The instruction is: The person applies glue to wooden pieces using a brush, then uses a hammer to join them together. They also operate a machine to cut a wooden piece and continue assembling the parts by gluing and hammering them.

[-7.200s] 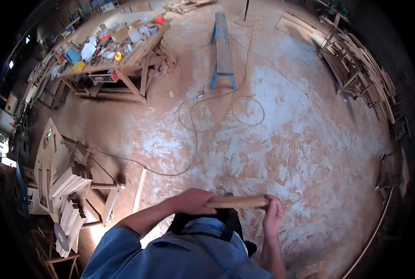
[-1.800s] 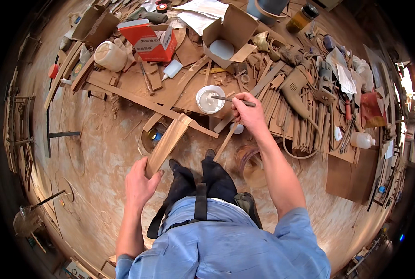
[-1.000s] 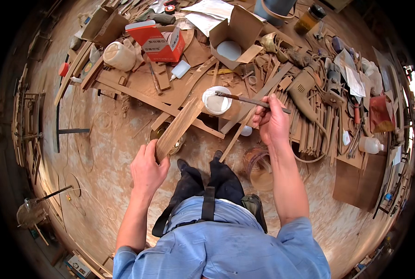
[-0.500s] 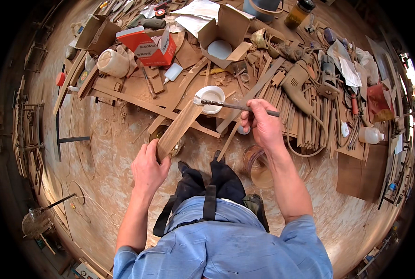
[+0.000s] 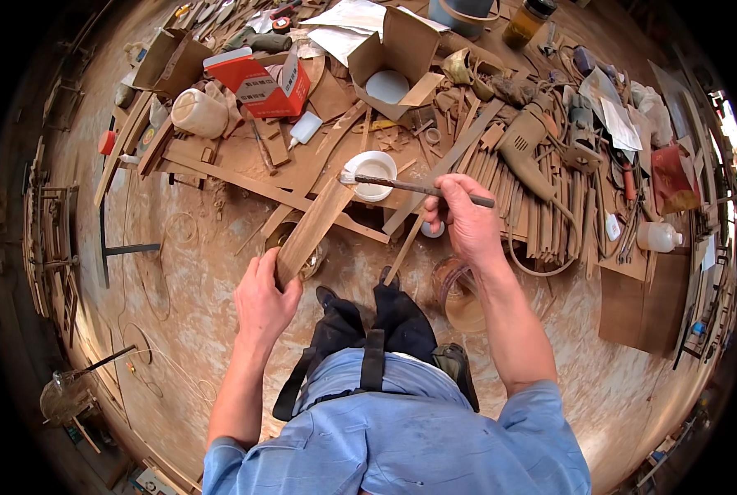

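My left hand (image 5: 266, 290) is closed around the near end of a flat brown wooden strip (image 5: 312, 230), which slants up and away to the right. In my right hand (image 5: 465, 221) is a thin brush (image 5: 401, 185) with a dark handle, pinched between thumb and fingers. Its whitish bristles touch the strip's far end. Just behind and right of that end stands a white round tub (image 5: 372, 175) with pale contents. My right palm side and some fingers are partly hidden.
Ahead is a cluttered bench with a red-and-white carton (image 5: 263, 82), an open cardboard box (image 5: 395, 62), a small white squeeze bottle (image 5: 306, 129) and a white jug (image 5: 199, 113). A power drill (image 5: 527, 148) lies on stacked wooden strips at right. A clear round container (image 5: 461, 299) is by my feet.
The brush tip and the strip's far end have shifted slightly left. Both hands keep their holds.
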Demonstrator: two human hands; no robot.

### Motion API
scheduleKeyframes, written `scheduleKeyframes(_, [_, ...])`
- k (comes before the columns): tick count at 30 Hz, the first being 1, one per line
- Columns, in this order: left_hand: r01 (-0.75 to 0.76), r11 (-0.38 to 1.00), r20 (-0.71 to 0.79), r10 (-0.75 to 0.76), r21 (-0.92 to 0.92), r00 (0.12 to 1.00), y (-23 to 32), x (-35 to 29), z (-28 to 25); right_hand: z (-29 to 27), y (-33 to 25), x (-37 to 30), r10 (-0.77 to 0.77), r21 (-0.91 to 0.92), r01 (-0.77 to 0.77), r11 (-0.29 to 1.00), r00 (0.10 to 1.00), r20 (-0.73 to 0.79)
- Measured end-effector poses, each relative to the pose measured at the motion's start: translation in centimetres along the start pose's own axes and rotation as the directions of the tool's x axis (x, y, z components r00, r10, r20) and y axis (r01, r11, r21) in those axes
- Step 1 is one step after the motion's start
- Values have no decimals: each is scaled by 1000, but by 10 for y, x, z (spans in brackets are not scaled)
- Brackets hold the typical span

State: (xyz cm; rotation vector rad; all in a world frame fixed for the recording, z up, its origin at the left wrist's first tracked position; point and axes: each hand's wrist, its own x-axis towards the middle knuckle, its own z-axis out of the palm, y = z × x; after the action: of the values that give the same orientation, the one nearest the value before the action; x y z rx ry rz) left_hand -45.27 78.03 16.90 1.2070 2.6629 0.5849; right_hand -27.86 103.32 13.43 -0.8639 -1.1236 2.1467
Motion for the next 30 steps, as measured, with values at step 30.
scheduleKeyframes(30, [810,-98,813,15,-578,582,-19,-7,4,-18,5,-6,-25,363,40,931,999,-45])
